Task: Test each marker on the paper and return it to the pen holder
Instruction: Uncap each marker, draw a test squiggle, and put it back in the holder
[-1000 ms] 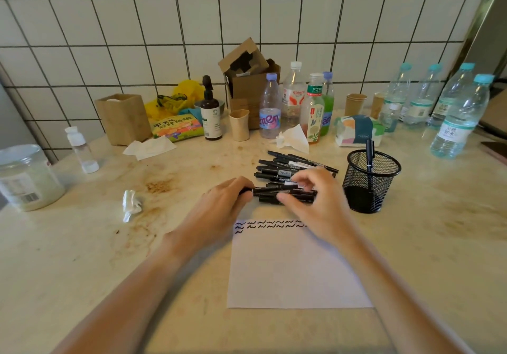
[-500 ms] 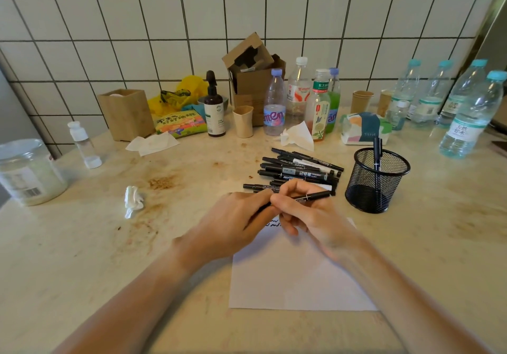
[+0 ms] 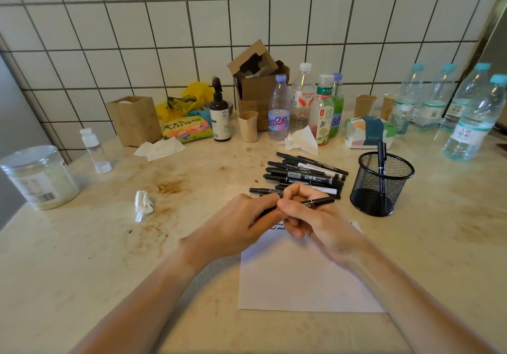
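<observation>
Nearest you lies the paper (image 3: 304, 276), flat on the tabletop (image 3: 82, 271), its far edge carrying a row of black squiggles mostly hidden under your hands. Above that edge both hands meet on one black marker (image 3: 318, 202): your left hand (image 3: 241, 227) curls round its near end, and your right hand (image 3: 315, 216) pinches the barrel, whose far end sticks out toward the pen holder. This looks like uncapping, though the cap itself is hidden, so I cannot tell whether it is off yet.

To do it well, pull straight along the barrel rather than twisting sideways, keep the cap in your left hand, and bring the tip down on bare paper just below the existing marks so the new line reads clearly. Recap until it seats before you move on.

Just beyond your hands sits the pile of markers (image 3: 304, 175), untested by the look of it. To its right stands the mesh pen holder (image 3: 381, 186) with a single marker upright inside. Drop this one in there, not back on the pile.
</observation>
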